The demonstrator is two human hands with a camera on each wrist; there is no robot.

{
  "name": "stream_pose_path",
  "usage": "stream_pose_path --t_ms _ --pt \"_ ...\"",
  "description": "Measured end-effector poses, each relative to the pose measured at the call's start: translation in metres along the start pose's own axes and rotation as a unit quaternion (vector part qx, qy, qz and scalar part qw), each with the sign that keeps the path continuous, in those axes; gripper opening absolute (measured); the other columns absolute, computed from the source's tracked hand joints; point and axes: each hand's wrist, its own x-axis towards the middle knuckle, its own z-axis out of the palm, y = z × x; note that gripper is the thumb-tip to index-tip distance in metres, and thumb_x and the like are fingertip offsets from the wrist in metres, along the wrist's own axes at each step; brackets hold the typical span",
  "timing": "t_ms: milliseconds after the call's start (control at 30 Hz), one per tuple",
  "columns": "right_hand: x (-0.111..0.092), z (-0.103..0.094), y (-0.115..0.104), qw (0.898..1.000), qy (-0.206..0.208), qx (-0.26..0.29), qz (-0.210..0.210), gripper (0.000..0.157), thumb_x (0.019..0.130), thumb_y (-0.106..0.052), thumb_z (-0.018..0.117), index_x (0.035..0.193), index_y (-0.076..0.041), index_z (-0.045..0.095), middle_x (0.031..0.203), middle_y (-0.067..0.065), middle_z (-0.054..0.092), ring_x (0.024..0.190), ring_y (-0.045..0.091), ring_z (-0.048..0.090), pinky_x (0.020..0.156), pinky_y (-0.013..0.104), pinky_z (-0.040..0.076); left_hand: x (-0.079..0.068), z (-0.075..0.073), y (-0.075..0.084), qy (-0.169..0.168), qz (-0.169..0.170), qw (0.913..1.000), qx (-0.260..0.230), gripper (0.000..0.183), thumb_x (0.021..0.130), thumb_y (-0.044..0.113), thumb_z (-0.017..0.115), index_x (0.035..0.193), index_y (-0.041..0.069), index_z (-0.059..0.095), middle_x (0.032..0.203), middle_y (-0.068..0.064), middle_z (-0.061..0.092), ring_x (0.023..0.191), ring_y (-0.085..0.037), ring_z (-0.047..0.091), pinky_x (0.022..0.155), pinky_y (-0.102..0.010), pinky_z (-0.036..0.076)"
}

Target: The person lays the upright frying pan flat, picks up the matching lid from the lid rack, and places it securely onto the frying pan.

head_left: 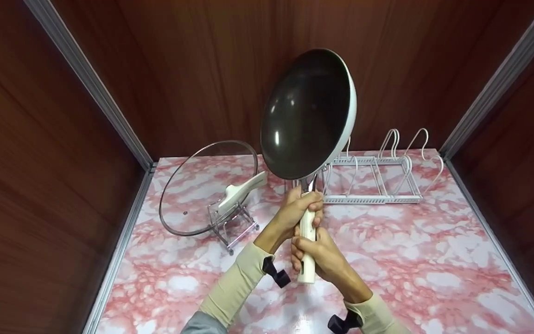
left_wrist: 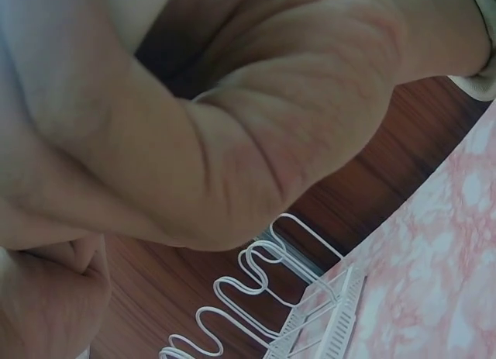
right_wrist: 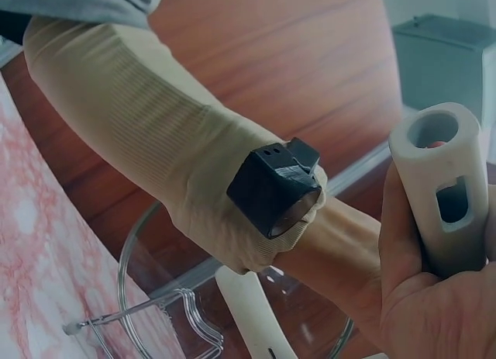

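- what are your hands doing right now?
- both are gripping. my left hand (head_left: 295, 211) is wrapped round the pale handle (head_left: 307, 273) close to the pan (head_left: 311, 111), and my right hand (head_left: 326, 257) is curled round it lower down, near the end.
- so where's the pan itself?
- raised just beyond my hands, tilted on its side, with the dark inside turned towards me and to my left. the outside is white. the handle's end pokes out below my right hand, and from that wrist i can see an opening and a slot in it.
- anything to the left of your hands?
- a glass lid (head_left: 202, 188) with a pale grip (head_left: 244, 189), leaning in a small metal stand (head_left: 241, 239) on the tabletop (head_left: 410, 260).
- and to the right?
- a white wire rack (head_left: 364, 199), a little beyond my hands, partly hidden behind the pan.
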Motion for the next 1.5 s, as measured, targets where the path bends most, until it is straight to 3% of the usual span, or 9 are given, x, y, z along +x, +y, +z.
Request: stream_pose_path --t_ms 433,633,933,1500 --pt "0.001 -0.004 -0.001 0.999 -0.028 0.018 0.014 0.011 0.099 0.002 0.050 0.103 -0.006 0.043 0.070 -0.003 0.055 0.058 0.011 0.063 0.059 0.026 0.058 -0.001 0.000 0.001 0.015 -0.002 0.9999 0.001 0.020 0.100 0.008 0.052 0.082 0.013 0.046 0.064 0.008 0.043 0.046 -0.008 0.056 0.045 -0.022 0.048" --pt "0.002 -0.006 -0.001 0.999 -0.040 0.014 0.020 0.011 0.101 -0.001 0.051 0.104 -0.007 0.043 0.070 -0.003 0.057 0.059 0.013 0.065 0.060 0.029 0.059 -0.002 0.001 0.002 0.024 0.002 0.9997 0.010 0.010 0.101 0.005 0.051 0.092 0.010 0.049 0.065 0.006 0.046 0.046 -0.009 0.058 0.046 -0.023 0.050" --pt "0.003 -0.008 0.000 0.999 -0.029 0.008 0.025 0.009 0.100 -0.003 0.054 0.103 -0.006 0.046 0.073 -0.001 0.060 0.060 0.014 0.069 0.061 0.031 0.062 -0.001 0.001 0.002 0.027 0.003 0.9996 0.008 0.010 0.099 0.002 0.051 0.101 0.010 0.049 0.065 0.005 0.047 0.045 -0.010 0.058 0.046 -0.024 0.052" --pt "0.003 -0.012 0.006 0.997 -0.051 0.047 0.020 0.008 0.101 -0.001 0.052 0.103 -0.006 0.046 0.077 0.001 0.065 0.065 0.015 0.074 0.066 0.033 0.065 -0.003 0.000 0.001 0.035 -0.012 0.9979 0.054 0.009 0.096 0.002 0.052 0.098 0.007 0.045 0.065 0.003 0.053 0.045 -0.010 0.062 0.045 -0.026 0.055"
